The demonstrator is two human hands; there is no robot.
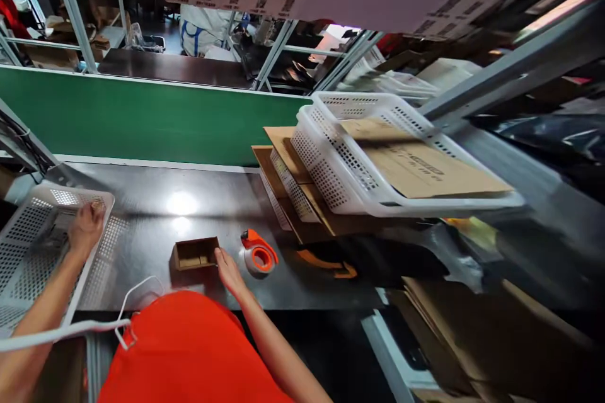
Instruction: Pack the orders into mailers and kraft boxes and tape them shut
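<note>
A small open cardboard box (195, 254) stands on the dark metal table. My right hand (229, 272) is at the box's right side, its thumb and fingers closed on that wall. Over the far right corner of a white perforated basket (109, 203), my left hand (86, 227) has its fingers curled around something small and brownish that is too small to name. Clear plastic packaging (57, 230) lies in that basket, below the hand. Just right of the box rests an orange tape dispenser (259, 254) with a roll of tape.
White baskets (331, 192) holding flat cardboard (420, 167) are stacked at the right. A green panel (155, 119) borders the table's back. Folded cardboard (496, 334) stands at lower right. A white cable (61, 332) crosses my left forearm.
</note>
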